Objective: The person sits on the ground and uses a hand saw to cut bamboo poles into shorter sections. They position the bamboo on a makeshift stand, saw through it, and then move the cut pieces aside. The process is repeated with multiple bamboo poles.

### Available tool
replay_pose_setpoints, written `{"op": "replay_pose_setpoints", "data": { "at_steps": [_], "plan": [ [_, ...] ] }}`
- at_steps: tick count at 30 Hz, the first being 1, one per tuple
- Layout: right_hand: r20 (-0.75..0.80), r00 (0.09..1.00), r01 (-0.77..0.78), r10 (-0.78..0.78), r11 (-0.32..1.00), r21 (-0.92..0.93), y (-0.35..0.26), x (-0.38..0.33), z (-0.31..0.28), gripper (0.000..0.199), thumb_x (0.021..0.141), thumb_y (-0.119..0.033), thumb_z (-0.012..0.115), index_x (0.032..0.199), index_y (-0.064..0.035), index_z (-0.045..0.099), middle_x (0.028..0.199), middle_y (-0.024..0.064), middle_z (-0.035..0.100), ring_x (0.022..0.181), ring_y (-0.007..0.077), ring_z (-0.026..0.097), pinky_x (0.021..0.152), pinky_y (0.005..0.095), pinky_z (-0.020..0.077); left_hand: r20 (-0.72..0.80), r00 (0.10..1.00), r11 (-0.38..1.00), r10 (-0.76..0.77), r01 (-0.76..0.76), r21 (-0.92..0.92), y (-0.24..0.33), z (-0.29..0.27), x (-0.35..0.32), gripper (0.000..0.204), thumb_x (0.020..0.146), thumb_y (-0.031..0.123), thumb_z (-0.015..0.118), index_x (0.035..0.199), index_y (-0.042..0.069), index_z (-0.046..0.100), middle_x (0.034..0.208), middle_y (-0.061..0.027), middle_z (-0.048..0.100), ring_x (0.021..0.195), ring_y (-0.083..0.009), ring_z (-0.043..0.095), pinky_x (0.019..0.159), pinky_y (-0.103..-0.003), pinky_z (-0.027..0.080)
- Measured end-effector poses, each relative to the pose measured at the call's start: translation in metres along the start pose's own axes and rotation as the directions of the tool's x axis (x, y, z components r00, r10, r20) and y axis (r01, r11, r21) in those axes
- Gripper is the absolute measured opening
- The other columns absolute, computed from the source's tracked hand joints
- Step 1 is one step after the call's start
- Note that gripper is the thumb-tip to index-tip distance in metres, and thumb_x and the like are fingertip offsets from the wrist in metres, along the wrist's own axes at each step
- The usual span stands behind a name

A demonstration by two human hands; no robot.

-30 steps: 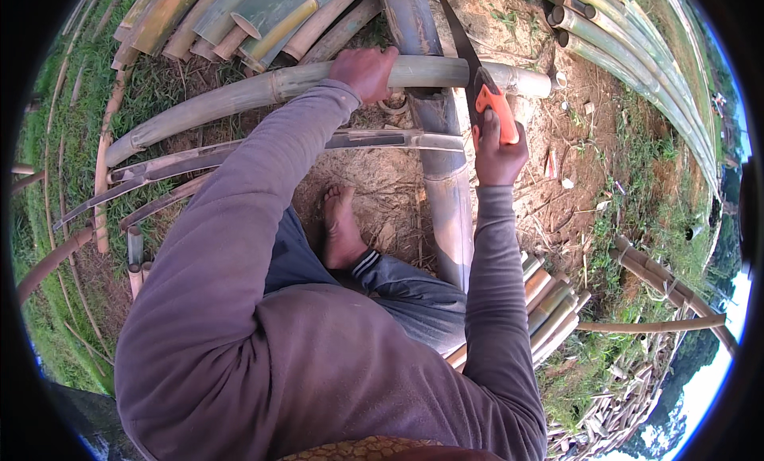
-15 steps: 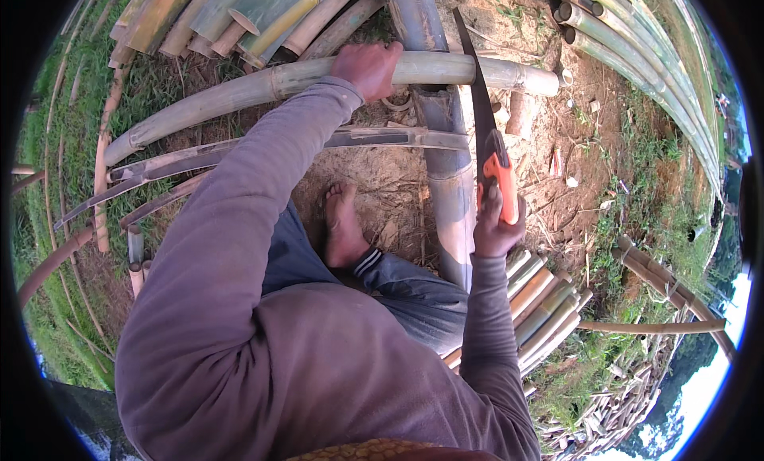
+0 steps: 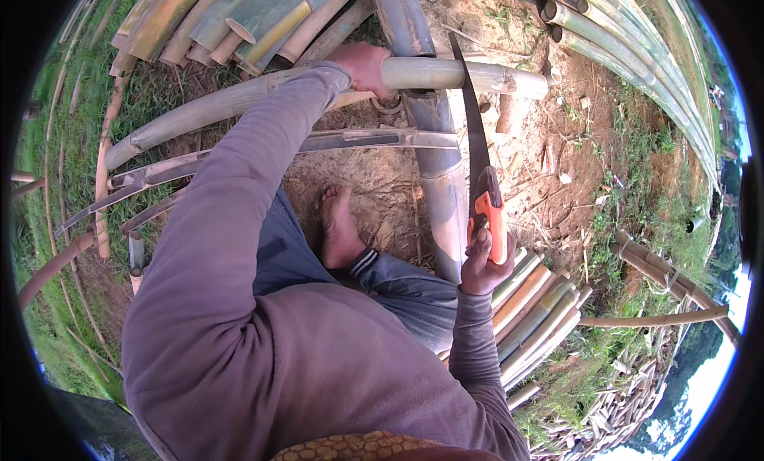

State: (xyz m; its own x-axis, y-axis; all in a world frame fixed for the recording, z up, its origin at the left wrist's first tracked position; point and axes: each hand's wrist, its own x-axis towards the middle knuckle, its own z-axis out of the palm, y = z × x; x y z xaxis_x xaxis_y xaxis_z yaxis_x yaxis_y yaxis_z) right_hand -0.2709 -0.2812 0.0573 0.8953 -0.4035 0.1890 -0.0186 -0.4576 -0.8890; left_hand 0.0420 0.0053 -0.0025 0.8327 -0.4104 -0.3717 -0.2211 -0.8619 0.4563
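Note:
A long pale-green bamboo pole (image 3: 208,105) lies across a thick grey bamboo beam (image 3: 442,182). My left hand (image 3: 362,66) is closed around the pole, just left of the beam. My right hand (image 3: 488,264) grips the orange handle of a hand saw (image 3: 478,135). The dark blade crosses the pole a little right of the beam, touching it near the blade's far end. How deep any cut goes cannot be made out. Nearer to me, a split bamboo strip (image 3: 358,140) rests with its right end on the beam.
Cut bamboo poles (image 3: 239,23) are piled at the far left, with long green poles (image 3: 617,47) at the far right. Short bamboo lengths (image 3: 535,310) lie stacked beside my right forearm. My bare foot (image 3: 337,222) stands on the dirt below the strip.
The saw and my right hand have come back toward me, so the blade meets the pole nearer its tip. My left hand still holds the pole. The whole view has shifted slightly.

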Motion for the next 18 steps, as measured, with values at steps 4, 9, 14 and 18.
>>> {"op": "replay_pose_setpoints", "data": {
  "at_steps": [4,9,14,18],
  "plan": [
    [-0.032,0.999,-0.015,0.015,1.000,0.023,0.014,0.031,0.024,0.022,0.107,-0.021,0.068,0.106,0.0008,0.063,0.071,-0.0001,0.061,0.058,0.0045,0.054,0.052,0.0212,0.0427,0.098,0.993,0.993,0.069,-0.059,-0.103,-0.024,0.003,0.024,0.071,0.063,0.039,0.089,0.125,0.009,0.071,0.114,-0.0180,0.077,0.108,-0.0338,0.074,0.093,-0.046,0.058],
    [-0.020,1.000,-0.016,0.019,0.993,0.118,0.019,0.029,0.026,0.020,0.107,-0.019,0.069,0.108,0.0002,0.063,0.072,-0.0004,0.061,0.059,0.0047,0.055,0.054,0.0215,0.0438,-0.085,0.996,0.994,-0.021,0.030,0.104,0.012,-0.008,-0.007,0.075,0.064,0.036,0.090,0.130,0.010,0.066,0.112,-0.0171,0.076,0.109,-0.0321,0.073,0.092,-0.047,0.057],
    [0.018,1.000,-0.006,0.005,0.999,0.042,0.017,0.031,0.022,0.021,0.106,-0.019,0.070,0.109,0.0001,0.063,0.072,0.0003,0.062,0.059,0.0052,0.055,0.054,0.0222,0.0463,-0.454,0.879,0.952,0.147,0.000,0.307,-0.006,0.051,-0.009,0.075,0.076,0.035,0.090,0.137,0.011,0.053,0.107,-0.0196,0.071,0.103,-0.0384,0.073,0.088,-0.049,0.057],
    [0.005,1.000,0.006,-0.006,0.994,0.105,0.016,0.034,0.024,0.020,0.107,-0.018,0.069,0.109,0.0005,0.063,0.074,0.0017,0.063,0.060,0.0054,0.056,0.055,0.0226,0.0470,-0.049,0.998,0.997,0.045,-0.041,0.073,-0.004,0.009,0.000,0.072,0.072,0.034,0.092,0.130,0.009,0.057,0.107,-0.0201,0.071,0.105,-0.0374,0.072,0.089,-0.049,0.057]
  ]
}}
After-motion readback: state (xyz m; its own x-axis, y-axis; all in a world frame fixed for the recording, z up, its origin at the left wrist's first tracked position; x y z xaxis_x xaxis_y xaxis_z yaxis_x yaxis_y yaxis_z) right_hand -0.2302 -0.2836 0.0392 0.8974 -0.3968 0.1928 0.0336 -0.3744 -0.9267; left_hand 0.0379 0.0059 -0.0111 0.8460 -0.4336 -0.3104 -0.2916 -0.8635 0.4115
